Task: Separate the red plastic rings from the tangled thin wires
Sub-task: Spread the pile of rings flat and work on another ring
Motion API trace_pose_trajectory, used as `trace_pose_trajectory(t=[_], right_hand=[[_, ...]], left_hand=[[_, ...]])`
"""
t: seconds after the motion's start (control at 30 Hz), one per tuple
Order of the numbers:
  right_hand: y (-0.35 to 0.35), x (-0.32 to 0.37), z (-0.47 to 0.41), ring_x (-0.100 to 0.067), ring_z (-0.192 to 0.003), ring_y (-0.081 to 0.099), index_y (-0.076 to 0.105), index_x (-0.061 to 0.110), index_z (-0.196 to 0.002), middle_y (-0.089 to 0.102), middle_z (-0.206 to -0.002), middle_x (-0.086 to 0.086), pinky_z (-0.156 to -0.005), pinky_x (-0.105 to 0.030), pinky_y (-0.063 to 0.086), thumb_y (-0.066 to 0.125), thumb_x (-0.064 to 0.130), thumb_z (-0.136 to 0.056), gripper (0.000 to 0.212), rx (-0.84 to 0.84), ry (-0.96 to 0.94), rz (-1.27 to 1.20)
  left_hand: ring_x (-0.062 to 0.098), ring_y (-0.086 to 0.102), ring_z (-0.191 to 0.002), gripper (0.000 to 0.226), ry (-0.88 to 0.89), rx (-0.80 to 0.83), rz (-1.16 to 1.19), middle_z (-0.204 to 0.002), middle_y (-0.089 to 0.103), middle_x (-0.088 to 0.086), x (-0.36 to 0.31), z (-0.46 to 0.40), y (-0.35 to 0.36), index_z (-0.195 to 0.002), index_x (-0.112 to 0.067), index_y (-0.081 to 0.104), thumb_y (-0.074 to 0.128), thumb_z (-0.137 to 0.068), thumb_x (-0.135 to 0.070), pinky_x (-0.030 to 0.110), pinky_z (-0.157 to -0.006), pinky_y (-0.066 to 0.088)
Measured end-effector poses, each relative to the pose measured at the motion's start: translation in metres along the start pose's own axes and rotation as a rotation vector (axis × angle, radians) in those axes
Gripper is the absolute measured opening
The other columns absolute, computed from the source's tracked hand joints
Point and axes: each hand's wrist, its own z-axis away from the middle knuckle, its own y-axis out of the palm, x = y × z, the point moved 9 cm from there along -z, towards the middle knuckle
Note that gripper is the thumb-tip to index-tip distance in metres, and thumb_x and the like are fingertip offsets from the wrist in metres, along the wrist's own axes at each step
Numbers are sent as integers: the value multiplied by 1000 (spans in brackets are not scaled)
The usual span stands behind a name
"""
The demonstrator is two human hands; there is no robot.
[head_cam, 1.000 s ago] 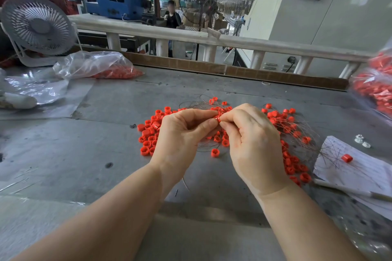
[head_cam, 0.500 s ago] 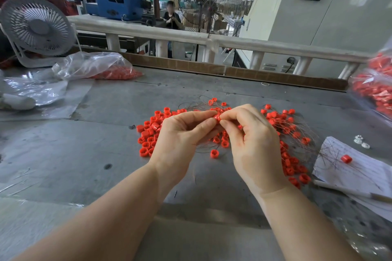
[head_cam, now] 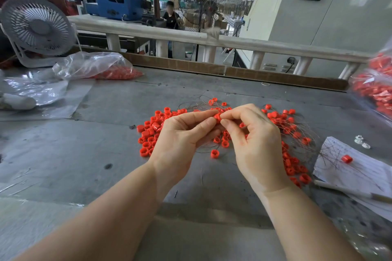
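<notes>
Both hands meet above the grey table [head_cam: 84,165]. My left hand [head_cam: 180,135] and my right hand [head_cam: 256,142] pinch the same red plastic ring [head_cam: 217,117] between their fingertips. Under them lies a tangle of thin wires [head_cam: 197,106] with red rings caught in it. A loose heap of red rings [head_cam: 149,133] lies left of my left hand. More rings on wires [head_cam: 294,167] spread to the right of my right hand. A single ring [head_cam: 214,153] lies between the wrists.
A sheet of paper [head_cam: 356,171] with wire bits and one red ring [head_cam: 346,159] lies at the right. Plastic bags of red rings sit at back left [head_cam: 95,68] and at the right edge [head_cam: 375,89]. A desk fan [head_cam: 38,29] stands far left. Small white parts [head_cam: 361,142] lie near the paper.
My hands stay together on the ring; my right fingers have shifted slightly on it. The piles have not moved.
</notes>
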Motion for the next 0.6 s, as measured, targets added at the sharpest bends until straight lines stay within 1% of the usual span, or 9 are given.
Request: trace_pose_trajectory(t=[0.07,0.17,0.27,0.33,0.4,0.47,0.53,0.6], right_hand=[[0,-1,0,-14,-77,58,68,2,-81,63,-80,-4,-71,-17,45,64,2,-82,4,-5,7,6],[0,-2,1,-10,-77,56,67,2,-80,63,-80,-4,-71,-16,44,63,4,-83,6,-9,14,1],[-1,-2,0,-11,-77,56,67,3,-80,63,-79,-3,-70,-19,45,62,5,-82,6,-13,11,2],[-1,-1,0,-11,-76,56,67,3,-79,63,-79,-4,-70,-22,45,62,5,-82,6,-16,10,3],[-1,-1,0,-12,-76,56,67,3,-79,63,-79,-4,-70,-24,46,62,5,-82,6,-18,9,0],[-1,-1,0,-14,-77,58,67,3,-79,63,-79,-4,-70,-26,47,62,5,-82,6,-14,7,1],[0,-1,0,-16,-77,59,67,2,-80,64,-79,-5,-70,-27,47,62,5,-82,6,-8,8,6],[0,-1,0,-17,-77,59,67,2,-80,64,-80,-5,-71,-27,47,62,5,-82,6,-4,10,5]], left_hand=[[12,70,-75,20,-4,1,2,-83,74,6,0,0,0,-83,-12,75,62,-68,-11,15,-65,53],[13,71,-76,21,-5,-2,3,-84,74,7,0,0,0,-87,-10,73,62,-68,-11,15,-66,54],[13,71,-76,18,-19,-1,7,-83,74,7,1,0,0,-86,-10,74,59,-77,-5,15,-66,53],[13,71,-76,24,-36,-1,20,-83,74,7,2,-1,-1,-82,-10,76,55,-82,1,15,-66,54],[13,71,-76,27,-44,2,29,-83,74,7,3,-1,-1,-80,-11,77,54,-83,1,15,-66,54],[13,71,-77,24,-46,3,32,-83,74,7,3,-1,-1,-81,-11,77,55,-81,-1,16,-66,54],[14,71,-79,19,-45,5,35,-85,74,8,2,-1,0,-83,-9,76,59,-74,-7,16,-66,54],[14,70,-79,22,-39,5,29,-85,74,8,3,-1,-1,-84,-9,76,61,-68,-12,16,-67,54]])
